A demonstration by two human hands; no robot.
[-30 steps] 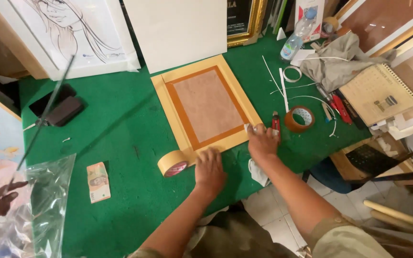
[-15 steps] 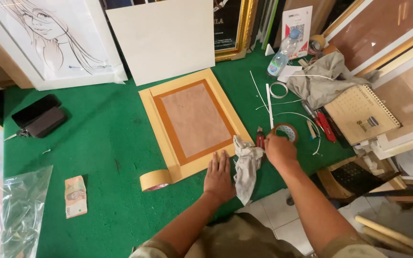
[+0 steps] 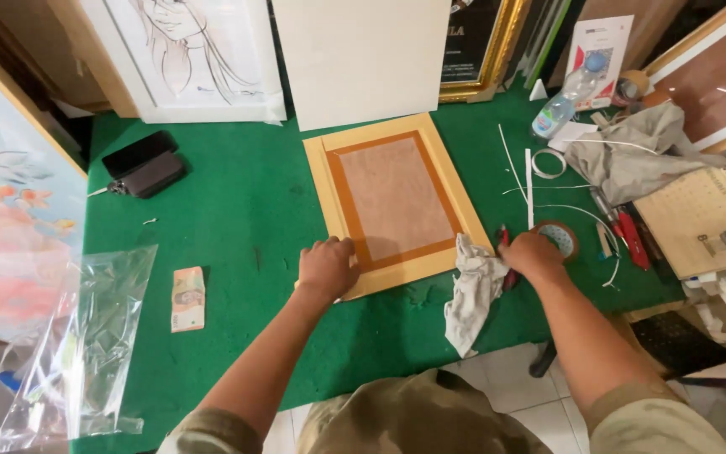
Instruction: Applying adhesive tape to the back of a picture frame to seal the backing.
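Left hand (image 3: 327,267) curled on frame (image 3: 391,204) near corner, long axis running away; right hand (image 3: 533,255) closed over red tool (image 3: 502,252), tape (image 3: 558,238) just right

Under the left grip (image 3: 327,267) lies a matt, pale wooden frame (image 3: 397,203) backed with dull brown paper. Just left of the right grip (image 3: 533,255) hangs a crumpled grey-white cloth (image 3: 470,290). The bench (image 3: 237,219) wears fuzzy green felt. Far left of both grips sits a glossy clear plastic bag (image 3: 86,336).
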